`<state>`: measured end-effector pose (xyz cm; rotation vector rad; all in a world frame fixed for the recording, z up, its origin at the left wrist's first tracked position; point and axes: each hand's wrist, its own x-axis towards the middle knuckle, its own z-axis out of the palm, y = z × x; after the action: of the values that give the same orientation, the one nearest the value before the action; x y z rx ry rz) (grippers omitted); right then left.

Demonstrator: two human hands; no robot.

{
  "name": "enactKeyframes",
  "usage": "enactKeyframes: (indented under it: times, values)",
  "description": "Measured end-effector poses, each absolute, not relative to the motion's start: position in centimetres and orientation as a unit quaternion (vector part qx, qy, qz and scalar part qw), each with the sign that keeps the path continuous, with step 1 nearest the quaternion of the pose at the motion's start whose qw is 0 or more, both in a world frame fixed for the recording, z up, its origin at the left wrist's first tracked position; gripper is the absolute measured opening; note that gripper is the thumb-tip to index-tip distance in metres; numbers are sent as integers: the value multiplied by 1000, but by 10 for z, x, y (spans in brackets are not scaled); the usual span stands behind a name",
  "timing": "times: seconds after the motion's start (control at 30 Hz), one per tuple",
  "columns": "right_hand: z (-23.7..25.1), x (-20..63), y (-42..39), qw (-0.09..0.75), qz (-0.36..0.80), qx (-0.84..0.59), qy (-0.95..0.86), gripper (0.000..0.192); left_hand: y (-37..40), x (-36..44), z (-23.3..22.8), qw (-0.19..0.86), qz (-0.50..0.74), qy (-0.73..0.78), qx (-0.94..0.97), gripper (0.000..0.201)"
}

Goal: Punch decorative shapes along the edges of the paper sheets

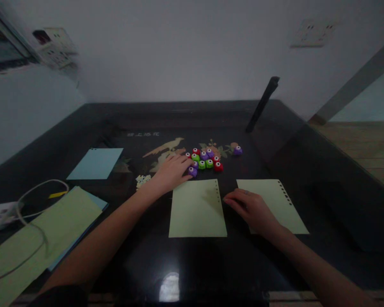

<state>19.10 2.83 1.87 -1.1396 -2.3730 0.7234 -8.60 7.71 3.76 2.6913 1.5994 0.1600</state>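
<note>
My left hand (173,171) lies at the left edge of a cluster of small red, green and purple pieces, each with a white, eye-like spot. Its fingers are apart and reach over the cluster, beside a purple piece (192,172); whether they touch it I cannot tell. My right hand (251,209) is closed, fingertips together, with nothing visible in them. It rests partly over the right pale green sheet (278,200), its fingertips in the gap beside the middle pale green sheet (196,213). Both sheets have punched holes along one edge.
A lone purple piece (237,150) sits right of the cluster. Small pale bits (143,181) lie by my left forearm. At left are a blue sheet (96,164), stacked papers (51,230), a cable (35,226) and a white power strip (1,215). A dark upright bar (262,104) stands at the back right.
</note>
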Motion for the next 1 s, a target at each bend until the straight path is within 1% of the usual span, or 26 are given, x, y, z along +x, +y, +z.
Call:
enactKeyframes:
  times: [0.23, 0.53, 1.0]
  values:
    - [19, 190, 28, 198, 254, -416, -851, 22, 79, -85, 23, -3, 47, 514, 856, 29]
    - [22, 190, 28, 201, 256, -430, -842, 22, 82, -87, 18, -13, 44, 512, 858, 26]
    - [20, 189, 29, 184, 255, -427, -848, 20, 81, -81, 14, -19, 56, 519, 853, 26]
